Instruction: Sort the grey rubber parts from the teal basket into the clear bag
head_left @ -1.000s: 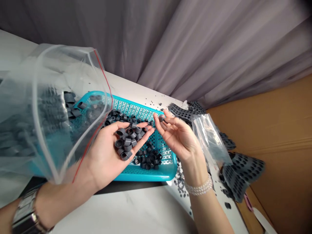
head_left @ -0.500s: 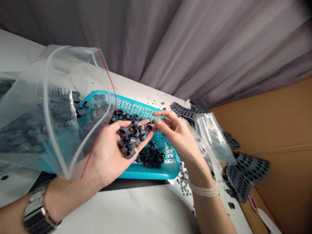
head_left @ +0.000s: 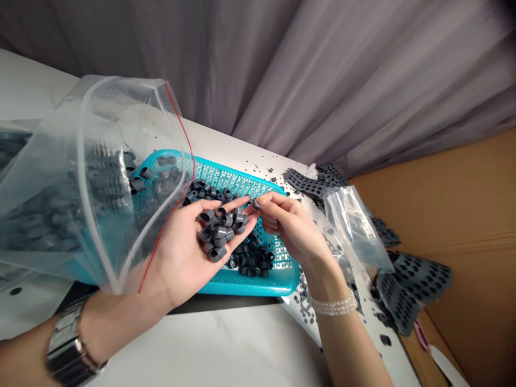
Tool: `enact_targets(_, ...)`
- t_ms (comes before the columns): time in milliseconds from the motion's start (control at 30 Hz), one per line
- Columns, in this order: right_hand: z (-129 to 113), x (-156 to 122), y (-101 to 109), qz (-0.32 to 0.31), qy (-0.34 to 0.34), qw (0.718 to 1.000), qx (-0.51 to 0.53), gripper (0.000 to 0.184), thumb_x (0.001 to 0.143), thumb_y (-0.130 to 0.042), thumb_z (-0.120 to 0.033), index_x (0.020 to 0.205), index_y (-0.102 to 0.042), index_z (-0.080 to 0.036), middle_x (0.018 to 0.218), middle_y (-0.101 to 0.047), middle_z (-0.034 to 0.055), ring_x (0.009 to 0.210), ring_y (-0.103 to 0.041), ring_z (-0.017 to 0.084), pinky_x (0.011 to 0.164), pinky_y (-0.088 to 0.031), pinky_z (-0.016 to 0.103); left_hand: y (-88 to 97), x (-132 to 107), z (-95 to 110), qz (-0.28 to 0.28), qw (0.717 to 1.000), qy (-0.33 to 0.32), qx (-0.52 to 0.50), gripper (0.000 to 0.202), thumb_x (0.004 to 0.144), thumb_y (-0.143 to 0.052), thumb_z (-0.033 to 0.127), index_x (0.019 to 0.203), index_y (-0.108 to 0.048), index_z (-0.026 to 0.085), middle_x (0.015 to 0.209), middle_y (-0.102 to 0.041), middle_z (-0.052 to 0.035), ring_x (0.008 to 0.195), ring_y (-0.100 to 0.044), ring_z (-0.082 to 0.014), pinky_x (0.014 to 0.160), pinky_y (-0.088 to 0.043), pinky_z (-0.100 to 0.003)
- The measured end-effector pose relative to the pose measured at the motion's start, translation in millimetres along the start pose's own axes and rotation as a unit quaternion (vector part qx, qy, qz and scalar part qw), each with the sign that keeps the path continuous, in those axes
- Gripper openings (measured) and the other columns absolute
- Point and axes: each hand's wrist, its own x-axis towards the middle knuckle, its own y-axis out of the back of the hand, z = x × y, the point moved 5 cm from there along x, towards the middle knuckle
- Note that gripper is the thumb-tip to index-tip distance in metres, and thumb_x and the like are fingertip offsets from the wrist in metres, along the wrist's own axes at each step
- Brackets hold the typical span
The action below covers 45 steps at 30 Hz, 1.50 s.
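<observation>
Grey caps [head_left: 220,232], clear bag [head_left: 100,180] overlapping basket [head_left: 245,287]

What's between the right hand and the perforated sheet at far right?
In the head view, mainly a clear plastic bag lies between the right hand and that perforated sheet.

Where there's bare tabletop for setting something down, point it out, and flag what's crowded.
Widest free patch: white tabletop in front of the blue basket, between the watch and the beaded bracelet. A narrower strip lies between basket and curtain, speckled toward its right. Crowded: the basket, holding grey caps; its right, with perforated sheets; its left, under the plastic bag.
</observation>
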Motion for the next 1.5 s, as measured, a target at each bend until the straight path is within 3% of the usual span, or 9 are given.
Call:
enact_targets(200, -2.8, -1.0, -1.3, -0.034, -0.060, 0.978, 0.197, 0.008, 0.075, -0.056, -0.024, 0.070, -0.055, -0.018, 0.063, -0.048, -0.0013, 0.050, -0.028, 0.006, 0.042, -0.010, 0.022, 3.1, 3.2, 0.0, -0.018, 1.000, -0.013, -0.001, 0.050, 0.085, -0.044, 0.012, 0.133, -0.047, -0.002, 0.118, -0.066, -0.0244, 0.106, -0.066, -0.0313, 0.086, -0.059, -0.040)
enact_targets(333, -5.7, -0.1, 0.1, -0.027, -0.065, 0.976, 0.205, 0.012, 0.076, -0.050, -0.028, 0.071, -0.056, -0.019, 0.069, -0.053, 0.0004, 0.048, -0.028, 0.006, 0.040, -0.008, 0.023, 3.3, 3.2, -1.4, -0.034, 0.999, 0.001, -0.021, 0.050, 0.087, -0.042, 0.015, 0.135, -0.046, 0.001, 0.123, -0.063, -0.0243, 0.111, -0.064, -0.0304, 0.091, -0.057, -0.040)
enact_targets(500, -4.0, -2.3, -2.5, -0.014, -0.025, 0.998, 0.063, 0.019, 0.080, -0.065, -0.037, 0.074, -0.059, -0.020, 0.059, -0.041, -0.0057, 0.048, -0.018, 0.007, 0.043, -0.009, 0.025, 3.3, 1.1, 1.2, -0.018, 1.000, -0.012, -0.006, 0.049, 0.087, -0.043, 0.017, 0.133, -0.048, 0.000, 0.123, -0.063, -0.0243, 0.110, -0.064, -0.0309, 0.089, -0.057, -0.042)
enact_targets(667, -4.4, -8.2, -8.3, -0.007, 0.009, 0.992, -0.127, 0.019, 0.081, -0.069, -0.038, 0.083, -0.065, -0.019, 0.071, -0.052, -0.0026, 0.052, -0.026, 0.006, 0.046, -0.014, 0.027, 3.0, -1.2, 5.6, 0.001, 0.999, -0.038, 0.010, 0.047, 0.087, -0.043, 0.018, 0.131, -0.051, 0.003, 0.120, -0.066, -0.0200, 0.111, -0.064, -0.0287, 0.089, -0.058, -0.038)
enact_targets(867, 0.4, -4.0, -8.0, -0.055, -0.054, 0.994, 0.074, 0.014, 0.080, -0.067, -0.027, 0.074, -0.060, -0.018, 0.060, -0.043, -0.0060, 0.047, -0.015, 0.005, 0.043, -0.010, 0.025, 2.8, 0.0, 3.5, -0.019, 1.000, -0.017, -0.015, 0.050, 0.089, -0.041, 0.019, 0.136, -0.047, 0.004, 0.121, -0.066, -0.0219, 0.111, -0.064, -0.0296, 0.089, -0.057, -0.041)
enact_targets(933, 0.9, -2.2, -5.2, -0.043, -0.070, 0.983, 0.165, 0.011, 0.076, -0.066, -0.022, 0.071, -0.057, -0.018, 0.057, -0.034, -0.0065, 0.048, -0.020, 0.006, 0.042, -0.014, 0.023, 2.7, 0.5, 2.5, -0.032, 0.999, -0.007, -0.020, 0.050, 0.089, -0.041, 0.020, 0.136, -0.046, 0.004, 0.120, -0.066, -0.0226, 0.111, -0.064, -0.0305, 0.089, -0.057, -0.041)
enact_targets(1033, -0.2, -1.3, -2.4, -0.027, -0.075, 0.966, 0.246, 0.004, 0.073, -0.059, -0.019, 0.070, -0.056, -0.018, 0.067, -0.046, -0.0004, 0.057, -0.036, 0.009, 0.045, -0.027, 0.022, 2.7, 0.7, 2.4, -0.044, 0.999, -0.003, -0.024, 0.053, 0.088, -0.042, 0.020, 0.138, -0.044, 0.004, 0.121, -0.064, -0.0237, 0.112, -0.063, -0.0310, 0.090, -0.057, -0.040)
enact_targets(1333, 0.0, -1.1, -1.3, -0.003, -0.069, 0.962, 0.265, 0.005, 0.075, -0.060, -0.019, 0.072, -0.057, -0.018, 0.081, -0.064, 0.0064, 0.066, -0.054, 0.012, 0.052, -0.042, 0.023, 3.4, 0.8, 4.8, -0.030, 0.998, -0.026, -0.048, 0.050, 0.089, -0.040, 0.019, 0.136, -0.045, 0.004, 0.119, -0.066, -0.0238, 0.110, -0.064, -0.0304, 0.087, -0.058, -0.038)
enact_targets(1500, -0.7, -2.8, -3.8, 0.010, -0.100, 0.956, 0.276, 0.019, 0.083, -0.058, -0.034, 0.074, -0.058, -0.017, 0.083, -0.066, 0.0087, 0.070, -0.058, 0.014, 0.053, -0.044, 0.023, 3.3, -0.3, 4.9, -0.024, 0.998, -0.036, -0.048, 0.050, 0.089, -0.042, 0.017, 0.137, -0.044, 0.004, 0.118, -0.067, -0.0221, 0.110, -0.064, -0.0298, 0.088, -0.058, -0.038)
